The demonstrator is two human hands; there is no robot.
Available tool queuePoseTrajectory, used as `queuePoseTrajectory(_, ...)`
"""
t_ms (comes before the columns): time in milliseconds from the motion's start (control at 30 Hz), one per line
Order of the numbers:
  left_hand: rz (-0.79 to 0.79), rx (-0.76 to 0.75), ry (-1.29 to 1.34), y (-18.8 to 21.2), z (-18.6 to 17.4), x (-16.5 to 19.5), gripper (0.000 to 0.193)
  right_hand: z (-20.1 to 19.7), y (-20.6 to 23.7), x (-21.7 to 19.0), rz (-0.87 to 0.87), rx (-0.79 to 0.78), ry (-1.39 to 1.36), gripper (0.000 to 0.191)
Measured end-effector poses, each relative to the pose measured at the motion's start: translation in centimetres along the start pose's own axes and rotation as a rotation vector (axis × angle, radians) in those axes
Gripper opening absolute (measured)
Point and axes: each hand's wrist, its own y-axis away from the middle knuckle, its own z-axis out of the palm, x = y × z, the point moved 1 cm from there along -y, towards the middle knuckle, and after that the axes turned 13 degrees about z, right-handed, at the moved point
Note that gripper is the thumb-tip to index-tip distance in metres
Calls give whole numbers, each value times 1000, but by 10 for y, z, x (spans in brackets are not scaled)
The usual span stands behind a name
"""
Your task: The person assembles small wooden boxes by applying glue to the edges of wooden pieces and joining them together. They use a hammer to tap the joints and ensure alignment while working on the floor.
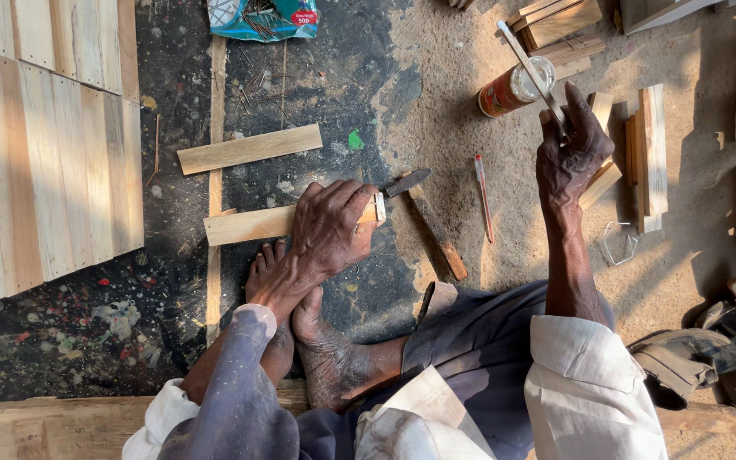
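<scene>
Head view, looking down on a person seated on the floor.

Item 1: wooden slat, pale, flat, short; lies on the dark paint-spattered floor at centre frame, just above the bare feet. The left hand lies palm-down over its right end, fingers curled and pressing it flat. Judged light, stiff and dry, rough rather than slippery, not fragile; best held across its width, near the end, as it is now.

Item 2: thin flat stick, upper right of the frame, pinched between fingers and thumb of the raised right hand; its upper end reaches over an open jar lying on the sandy ground. Judged very light, slightly springy.

Item 3: hammer, centre, lying loose just right of the slat, untouched.

Item 4: pencil, right of the hammer.

Item 5: second slat, above the first, apart from it.

Item 6: board panel, left edge.

Item 7: offcut blocks, right, stacked loosely.
</scene>
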Motion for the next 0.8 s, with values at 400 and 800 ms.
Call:
queuePoseTrajectory(400, -17, -56, 17, 5, 6, -1, 44, 30, 136, -108, 149, -616, -347, 71)
queuePoseTrajectory(800, 21, -130, 24, -4, 9, -9, 56, 91, 140, -98, 90, -648, -471, 43)
